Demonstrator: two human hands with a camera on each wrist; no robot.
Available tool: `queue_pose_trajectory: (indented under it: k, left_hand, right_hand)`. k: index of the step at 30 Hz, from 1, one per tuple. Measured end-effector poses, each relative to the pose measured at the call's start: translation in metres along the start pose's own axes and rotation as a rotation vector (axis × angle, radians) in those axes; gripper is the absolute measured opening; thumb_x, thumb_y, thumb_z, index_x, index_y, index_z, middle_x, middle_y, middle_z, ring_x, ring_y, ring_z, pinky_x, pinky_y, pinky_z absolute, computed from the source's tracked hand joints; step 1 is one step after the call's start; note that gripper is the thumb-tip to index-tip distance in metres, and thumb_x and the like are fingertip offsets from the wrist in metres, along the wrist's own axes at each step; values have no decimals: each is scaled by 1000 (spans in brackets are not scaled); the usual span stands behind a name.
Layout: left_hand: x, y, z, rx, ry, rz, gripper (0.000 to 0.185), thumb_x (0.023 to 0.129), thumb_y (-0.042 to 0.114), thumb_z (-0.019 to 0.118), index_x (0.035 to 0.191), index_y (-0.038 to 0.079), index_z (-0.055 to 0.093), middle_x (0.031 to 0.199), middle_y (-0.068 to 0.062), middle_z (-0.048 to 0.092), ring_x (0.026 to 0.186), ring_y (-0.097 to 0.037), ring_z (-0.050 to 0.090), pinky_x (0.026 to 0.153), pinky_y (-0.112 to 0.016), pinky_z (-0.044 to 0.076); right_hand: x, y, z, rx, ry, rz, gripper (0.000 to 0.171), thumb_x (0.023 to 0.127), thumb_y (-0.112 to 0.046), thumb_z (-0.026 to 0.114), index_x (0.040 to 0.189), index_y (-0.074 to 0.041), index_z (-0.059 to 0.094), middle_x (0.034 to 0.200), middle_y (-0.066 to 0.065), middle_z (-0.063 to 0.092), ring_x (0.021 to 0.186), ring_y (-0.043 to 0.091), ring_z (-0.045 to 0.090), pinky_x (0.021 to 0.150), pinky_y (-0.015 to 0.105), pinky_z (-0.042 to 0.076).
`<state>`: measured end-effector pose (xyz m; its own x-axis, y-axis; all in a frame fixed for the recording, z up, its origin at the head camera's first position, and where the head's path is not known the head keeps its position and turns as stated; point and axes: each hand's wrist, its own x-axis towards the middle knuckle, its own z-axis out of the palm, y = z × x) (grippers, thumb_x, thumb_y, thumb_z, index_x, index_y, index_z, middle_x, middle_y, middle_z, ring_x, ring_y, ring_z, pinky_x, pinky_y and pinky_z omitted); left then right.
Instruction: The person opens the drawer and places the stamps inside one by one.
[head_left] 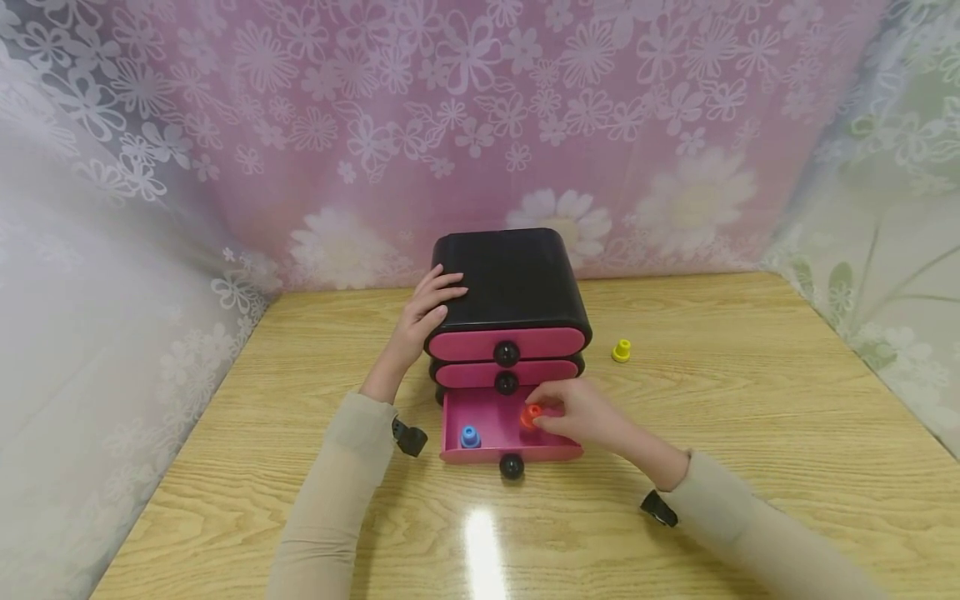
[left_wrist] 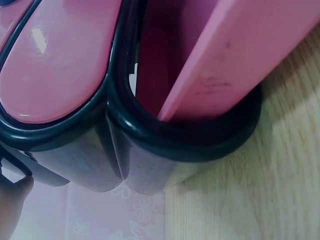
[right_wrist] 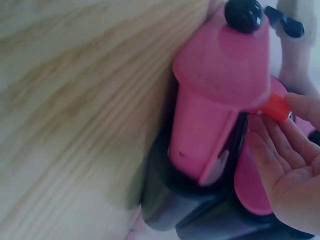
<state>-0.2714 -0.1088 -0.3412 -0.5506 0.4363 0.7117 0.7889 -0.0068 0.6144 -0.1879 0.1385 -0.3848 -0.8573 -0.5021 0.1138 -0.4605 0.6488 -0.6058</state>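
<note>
A small black drawer unit (head_left: 510, 275) with pink fronts stands on the table, its bottom drawer (head_left: 491, 457) pulled out. On the unit's top left edge rests my left hand (head_left: 426, 312), fingers extended; the left wrist view catches only part of this hand (left_wrist: 12, 200) at the unit's side. My right hand (head_left: 581, 410) reaches into the drawer and pinches an orange-red stepped cone (head_left: 531, 414) between thumb and fingers. The same orange-red cone (right_wrist: 276, 107) shows partly in the right wrist view. A blue stepped cone (head_left: 470, 437) sits in the drawer's front left corner.
To the right of the unit a yellow stepped cone (head_left: 622, 351) stands on the wooden table (head_left: 720, 375). The upper two drawers, with black knobs (head_left: 507, 353), are closed. Flowered curtains (head_left: 480, 125) hang behind and at both sides.
</note>
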Motion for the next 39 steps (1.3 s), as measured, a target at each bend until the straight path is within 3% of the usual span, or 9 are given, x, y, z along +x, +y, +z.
queue_pose_trajectory:
  k: [7, 19, 39]
  left_hand:
    - [0, 0, -1, 5, -1, 6, 32, 81, -10, 34, 107, -22, 48, 122, -38, 36, 125, -49, 9, 103, -49, 7]
    - [0, 0, 0, 13, 2, 3, 31, 81, -9, 35, 107, -21, 49, 121, -37, 36, 125, -48, 10, 103, -49, 7]
    - [0, 0, 0, 9, 3, 6, 33, 80, -10, 34, 107, -21, 49, 121, -38, 37, 125, -50, 10, 102, -52, 6]
  right_hand:
    - [10, -6, 13, 30, -40, -35, 17, 74, -7, 68, 90, -6, 67, 82, -3, 63, 76, 16, 56, 69, 28, 47]
    - [16, -13, 26, -40, -114, -33, 16, 75, -9, 67, 91, -8, 67, 78, -8, 59, 69, 12, 51, 61, 23, 43]
    - [20, -11, 31, -87, -135, -41, 13, 74, -8, 66, 86, -11, 67, 71, -10, 54, 66, 10, 48, 58, 23, 40]
